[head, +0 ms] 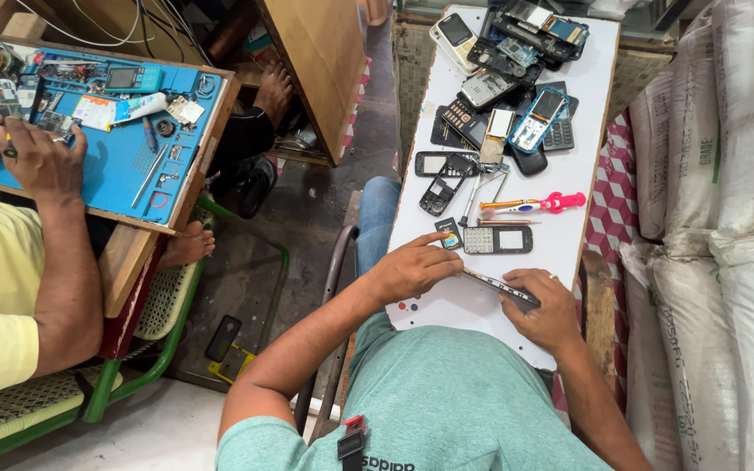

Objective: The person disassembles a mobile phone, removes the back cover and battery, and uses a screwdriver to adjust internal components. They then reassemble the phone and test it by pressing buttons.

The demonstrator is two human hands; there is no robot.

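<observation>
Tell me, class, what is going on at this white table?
A person in a green shirt holds a thin dark phone part between the left hand and right hand over a white table. A keypad phone, a pink-handled screwdriver and a heap of dismantled phones lie beyond. A neighbour's hands work at a blue mat.

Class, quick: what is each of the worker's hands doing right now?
Left hand: fingers curled, pinching one end of a thin phone frame.
Right hand: closed on the frame's other end, over the white table.
</observation>
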